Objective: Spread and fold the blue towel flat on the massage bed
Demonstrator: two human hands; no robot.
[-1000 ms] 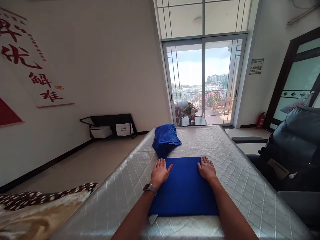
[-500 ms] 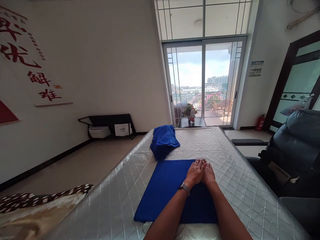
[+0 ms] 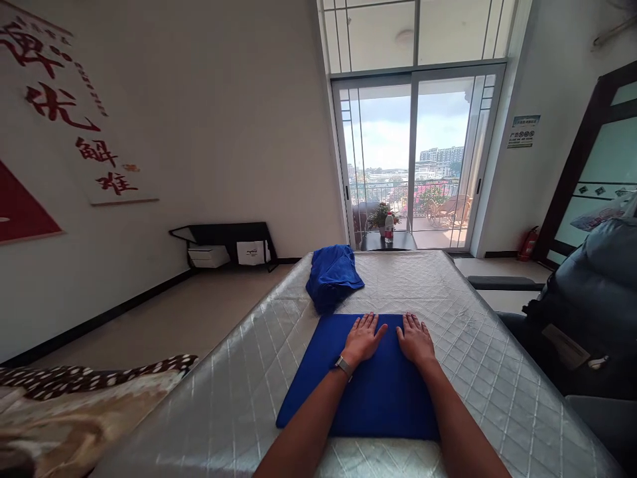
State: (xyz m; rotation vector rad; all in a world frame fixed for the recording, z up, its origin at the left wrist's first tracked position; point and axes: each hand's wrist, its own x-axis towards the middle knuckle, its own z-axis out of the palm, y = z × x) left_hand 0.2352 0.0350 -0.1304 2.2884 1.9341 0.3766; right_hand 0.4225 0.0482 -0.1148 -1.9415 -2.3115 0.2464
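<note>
A flat blue rectangle (image 3: pixel 383 398), which looks like a board or folded cloth, lies on the silver quilted surface in front of me. My left hand (image 3: pixel 364 340) rests flat near its far edge, fingers spread and thumb pointing inward. To the right, my right hand (image 3: pixel 416 337) lies flat by the far right corner, its thumb apart from the fingers. Neither hand grips anything. A crumpled blue cloth (image 3: pixel 332 275) sits just beyond the rectangle's far left corner. My forearms cover parts of the rectangle's left and right sides.
The silver quilted cover (image 3: pixel 488 345) spreads around the blue rectangle. A dark armchair (image 3: pixel 597 285) stands at the right. Behind the far edge, a small dark table (image 3: pixel 398 243) holds a bottle (image 3: pixel 389 229) and a plant. A patterned blanket (image 3: pixel 99 398) lies at the lower left.
My hands were together, the left partly over the right, near the far right part of the blue rectangle. They are now apart, the left having moved leftward. The view has shifted slightly.
</note>
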